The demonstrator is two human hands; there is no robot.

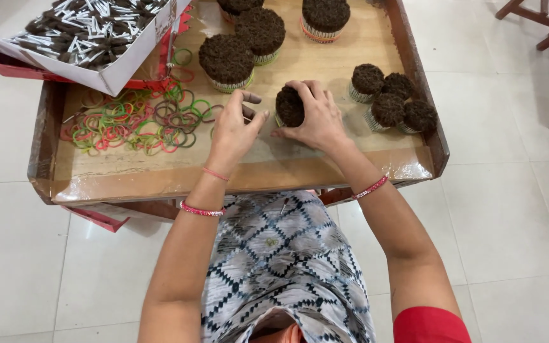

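Note:
My right hand (316,117) wraps around a small round bundle of brown-tipped sticks (290,106) standing on the wooden tray (236,171). My left hand (235,130) sits just left of the bundle, fingers pinched together near its side; whether it holds a rubber band I cannot tell. A loose heap of green, red and orange rubber bands (138,121) lies on the tray to the left of my left hand.
Three larger bundles (227,61) stand at the tray's back. Several small bundles (392,98) cluster at the right. A white and red box of loose sticks (87,32) rests on the back left corner. Wooden furniture legs (541,22) stand at far right on the tiled floor.

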